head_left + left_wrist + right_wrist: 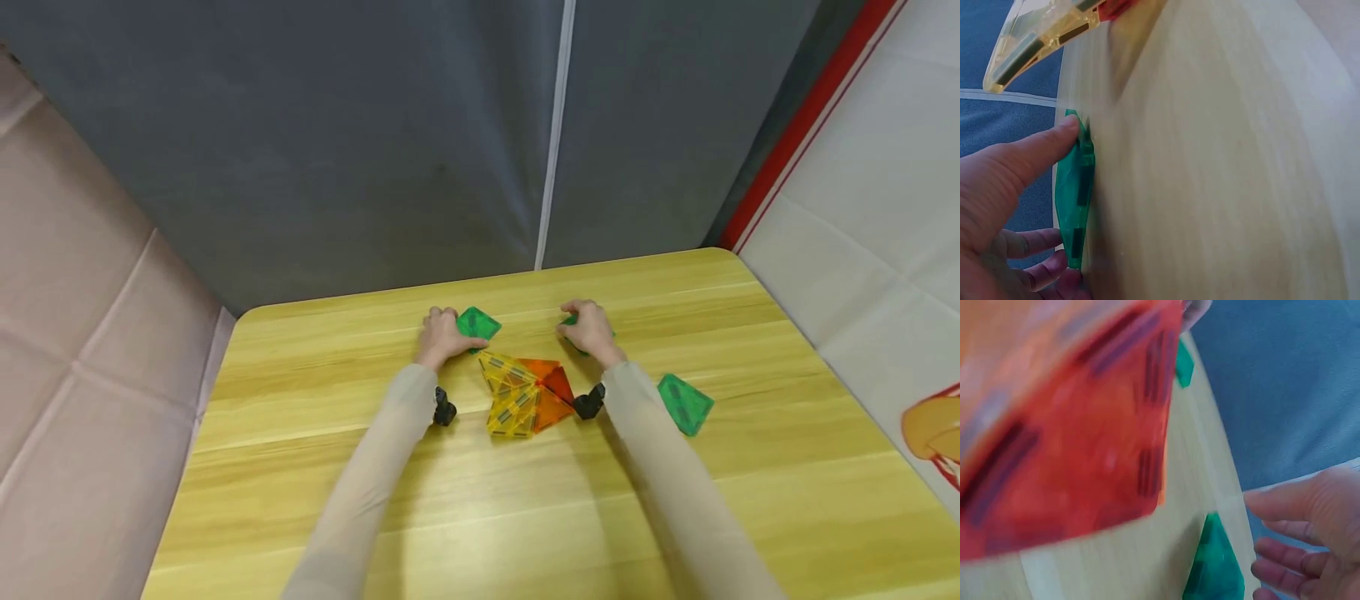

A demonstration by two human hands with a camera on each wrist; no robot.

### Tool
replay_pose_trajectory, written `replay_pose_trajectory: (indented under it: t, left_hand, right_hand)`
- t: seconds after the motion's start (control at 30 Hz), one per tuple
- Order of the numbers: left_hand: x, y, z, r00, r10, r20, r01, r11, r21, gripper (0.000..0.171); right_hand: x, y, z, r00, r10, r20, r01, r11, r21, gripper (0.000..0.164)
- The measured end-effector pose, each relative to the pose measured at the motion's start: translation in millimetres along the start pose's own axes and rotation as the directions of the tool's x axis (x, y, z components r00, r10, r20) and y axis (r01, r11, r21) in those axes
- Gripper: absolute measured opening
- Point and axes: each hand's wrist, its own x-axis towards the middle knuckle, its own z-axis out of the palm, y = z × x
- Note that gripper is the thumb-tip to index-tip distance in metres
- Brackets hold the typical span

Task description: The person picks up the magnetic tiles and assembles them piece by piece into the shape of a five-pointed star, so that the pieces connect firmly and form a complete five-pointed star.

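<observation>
My left hand (442,340) holds a translucent green magnetic-tile piece (477,323) on the table. In the left wrist view its thumb (1047,145) presses one end while the fingers curl at the other. Behind the build, my right hand (590,327) hovers with loosely bent fingers at a second green piece (1213,569); a gap shows between them in the right wrist view. Between both forearms stands a yellow, orange and red magnetic-tile build (513,402) with pointed, raised sides. Its red tile (1104,444) looms large in the right wrist view.
A third green piece (686,404) lies right of the right forearm. Black wrist cameras (589,402) sit close beside the build. The wooden table (300,467) ends at a grey curtain (360,167), with padded panels on the left and a white wall on the right.
</observation>
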Motion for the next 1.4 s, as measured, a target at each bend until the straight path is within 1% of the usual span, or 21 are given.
replay_pose_trajectory:
  t: [0.1,0.23,0.37,0.43,0.47,0.57,0.63,0.7,0.73,0.8,0.87,0.9,0.93,0.97,1.0,1.1,1.23,1.3,1.4]
  left_hand:
    - [1.3,4.5,-0.3,1.000,-0.018,0.005,0.018,1.000,0.010,0.080]
    - [3.8,8.1,0.0,0.999,-0.028,0.032,0.029,0.999,-0.024,0.080]
    - [5.9,10.9,1.1,0.997,-0.043,0.062,0.047,0.997,-0.068,0.081]
    - [6.4,13.4,1.3,0.996,-0.053,0.066,0.058,0.995,-0.087,0.079]
    - [6.5,14.9,1.3,0.996,-0.056,0.066,0.062,0.994,-0.093,0.079]
    - [5.7,20.3,1.1,0.996,-0.073,0.056,0.079,0.991,-0.104,0.073]
    - [4.3,23.3,0.7,0.995,-0.091,0.052,0.096,0.990,-0.106,0.069]
    - [3.3,25.2,0.4,0.993,-0.111,0.051,0.115,0.988,-0.098,0.067]
    - [3.0,25.2,0.3,0.992,-0.119,0.050,0.123,0.988,-0.092,0.069]
    - [2.8,24.8,0.6,0.990,-0.131,0.050,0.135,0.987,-0.087,0.073]
    - [2.9,24.2,0.5,0.989,-0.140,0.046,0.144,0.986,-0.087,0.078]
    - [3.1,23.7,0.3,0.989,-0.141,0.043,0.145,0.985,-0.091,0.080]
    - [3.1,23.0,0.0,0.989,-0.144,0.043,0.147,0.984,-0.099,0.082]
    - [3.0,22.6,-0.4,0.988,-0.150,0.043,0.154,0.982,-0.108,0.083]
    - [2.9,22.3,-1.5,0.987,-0.155,0.044,0.159,0.980,-0.116,0.083]
    - [3.0,20.0,-4.8,0.986,-0.159,0.055,0.166,0.973,-0.161,0.082]
    - [5.3,17.0,-8.3,0.986,-0.142,0.085,0.159,0.956,-0.248,0.069]
    - [7.5,14.7,-8.5,0.988,-0.123,0.095,0.144,0.951,-0.272,0.062]
    - [11.7,10.1,-7.0,0.990,-0.098,0.098,0.123,0.948,-0.292,0.055]
  right_hand:
    - [4,2,1,0.999,-0.012,0.035,0.012,1.000,-0.011,0.042]
    - [11,-3,11,0.994,-0.066,0.082,0.065,0.998,0.017,0.039]
    - [19,-14,24,0.983,-0.124,0.134,0.117,0.992,0.054,0.038]
    - [24,-20,31,0.978,-0.132,0.164,0.122,0.990,0.068,0.039]
    - [26,-23,33,0.976,-0.123,0.178,0.113,0.991,0.066,0.040]
    - [32,-33,39,0.976,-0.074,0.202,0.063,0.996,0.059,0.042]
    - [34,-39,43,0.978,-0.020,0.206,0.004,0.997,0.075,0.032]
    - [37,-46,48,0.974,0.059,0.220,-0.087,0.989,0.119,0.011]
    - [39,-49,50,0.968,0.105,0.227,-0.141,0.979,0.147,0.009]
    - [41,-56,54,0.949,0.207,0.240,-0.260,0.941,0.218,0.016]
    - [44,-62,59,0.922,0.300,0.246,-0.363,0.891,0.272,0.012]
    - [45,-65,61,0.910,0.334,0.244,-0.398,0.870,0.292,0.008]
    - [46,-67,63,0.900,0.364,0.241,-0.427,0.848,0.314,0.011]
    - [47,-70,65,0.890,0.386,0.243,-0.450,0.830,0.330,0.019]
    - [47,-72,66,0.884,0.398,0.245,-0.462,0.821,0.335,0.024]
    - [48,-77,67,0.870,0.411,0.270,-0.488,0.794,0.362,0.029]
    - [51,-82,67,0.860,0.410,0.304,-0.504,0.777,0.379,0.030]
    - [53,-81,69,0.858,0.412,0.307,-0.506,0.784,0.360,0.026]
    - [56,-78,71,0.856,0.420,0.301,-0.502,0.814,0.291,0.020]
